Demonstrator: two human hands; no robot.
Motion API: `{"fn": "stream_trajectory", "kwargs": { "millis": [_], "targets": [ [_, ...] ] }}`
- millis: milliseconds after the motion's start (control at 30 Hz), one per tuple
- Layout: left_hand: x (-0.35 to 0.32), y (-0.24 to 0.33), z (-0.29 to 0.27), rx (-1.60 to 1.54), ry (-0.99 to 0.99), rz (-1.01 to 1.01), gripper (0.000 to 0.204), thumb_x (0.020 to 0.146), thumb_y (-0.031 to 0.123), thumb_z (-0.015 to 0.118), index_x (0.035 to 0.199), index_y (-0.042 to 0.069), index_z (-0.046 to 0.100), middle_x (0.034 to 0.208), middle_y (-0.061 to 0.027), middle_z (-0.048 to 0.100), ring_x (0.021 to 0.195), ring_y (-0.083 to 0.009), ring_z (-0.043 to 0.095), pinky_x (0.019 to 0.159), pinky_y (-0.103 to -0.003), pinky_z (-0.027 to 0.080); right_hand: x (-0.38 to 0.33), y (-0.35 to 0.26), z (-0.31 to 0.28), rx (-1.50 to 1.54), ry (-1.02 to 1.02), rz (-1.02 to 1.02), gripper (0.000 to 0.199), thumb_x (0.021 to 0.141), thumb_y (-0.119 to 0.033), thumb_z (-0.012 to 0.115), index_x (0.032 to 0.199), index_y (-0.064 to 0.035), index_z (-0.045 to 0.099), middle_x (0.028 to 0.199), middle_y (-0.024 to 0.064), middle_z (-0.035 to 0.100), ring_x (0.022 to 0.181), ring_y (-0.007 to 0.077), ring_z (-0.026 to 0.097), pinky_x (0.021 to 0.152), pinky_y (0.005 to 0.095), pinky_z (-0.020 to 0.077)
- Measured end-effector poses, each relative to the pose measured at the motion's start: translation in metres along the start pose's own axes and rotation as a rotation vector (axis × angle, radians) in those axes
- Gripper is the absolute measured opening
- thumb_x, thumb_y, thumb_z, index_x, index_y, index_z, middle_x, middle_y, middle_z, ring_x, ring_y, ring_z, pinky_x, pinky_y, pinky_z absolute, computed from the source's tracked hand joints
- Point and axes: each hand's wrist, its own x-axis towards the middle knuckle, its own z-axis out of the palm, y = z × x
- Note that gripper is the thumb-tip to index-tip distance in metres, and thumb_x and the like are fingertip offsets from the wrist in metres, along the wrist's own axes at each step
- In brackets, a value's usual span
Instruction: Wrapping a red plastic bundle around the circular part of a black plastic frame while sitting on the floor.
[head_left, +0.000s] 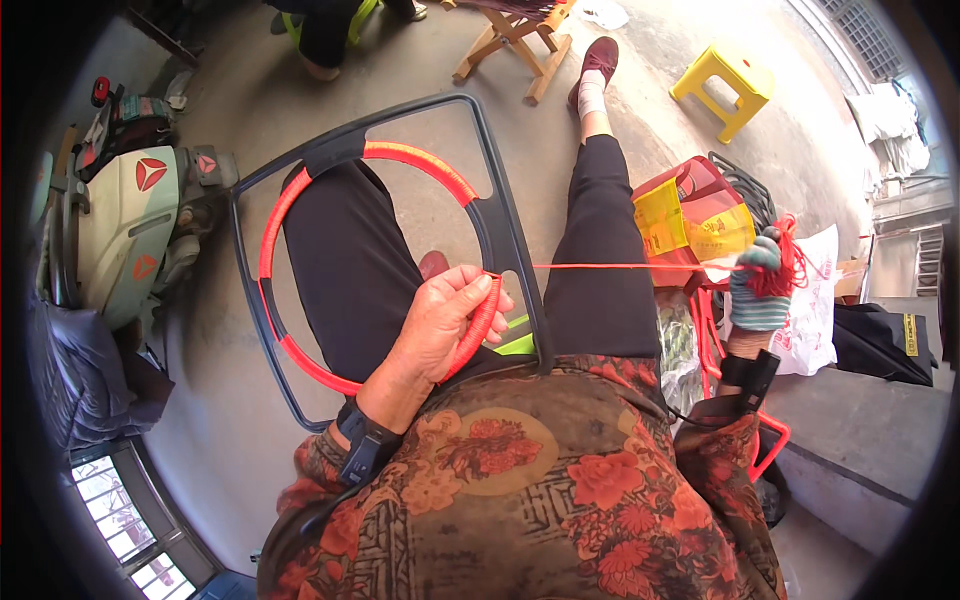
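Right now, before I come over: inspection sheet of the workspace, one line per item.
Surface: no tabletop used; black frame lies over the lap, grey floor below.
Job's things: ring in the frame, partly covered in red; red cord runs taut from it.
Clutter: red-and-yellow bag and white plastic bag on the right.
Hands: bare left hand pinches the ring; right hand, in a striped glove, grips the bunched cord.
Cables: thin dark line near the right wrist, cable or strap unclear.
Surroundings: scooter left; yellow stool ahead right.
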Motion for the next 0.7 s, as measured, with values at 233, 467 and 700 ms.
{"fn": "stream_trajectory", "kwargs": {
  "millis": [233,467,700],
  "targets": [
    [0.000,-0.001,0.009,-0.134,0.012,0.034,0.014,0.096,0.018,0.052,0.094,0.005,0.052,0.082,-0.0159,0.065,0.062,-0.0196,0.065,0.052,-0.027,0.055,-0.004,-0.021,-0.031,-0.542,0.192,-0.089,0.021,0.096,-0.014,0.044,0.108,0.0023,0.050,0.073,0.0048,0.049,0.051,0.0116,0.040,0.046,0.0239,0.0335],
    [0.000,-0.003,0.008,-0.018,0.040,0.028,0.011,0.096,0.016,0.050,0.093,0.005,0.051,0.081,-0.0176,0.065,0.062,-0.0208,0.066,0.051,-0.028,0.056,0.012,-0.047,-0.034,-0.487,0.592,-0.604,0.022,0.090,-0.018,0.057,0.104,-0.0005,0.056,0.082,0.0072,0.059,0.073,0.0175,0.058,0.065,0.0304,0.0490],
    [-0.001,-0.004,0.005,-0.060,0.062,0.040,0.012,0.096,0.015,0.051,0.096,0.002,0.053,0.082,-0.0177,0.065,0.063,-0.0213,0.066,0.053,-0.029,0.057,-0.006,0.112,0.041,-2.048,-0.569,0.774,0.015,0.083,-0.014,0.061,0.094,-0.0040,0.063,0.080,0.0088,0.063,0.073,0.0175,0.063,0.067,0.0315,0.0499]
  ]
}}
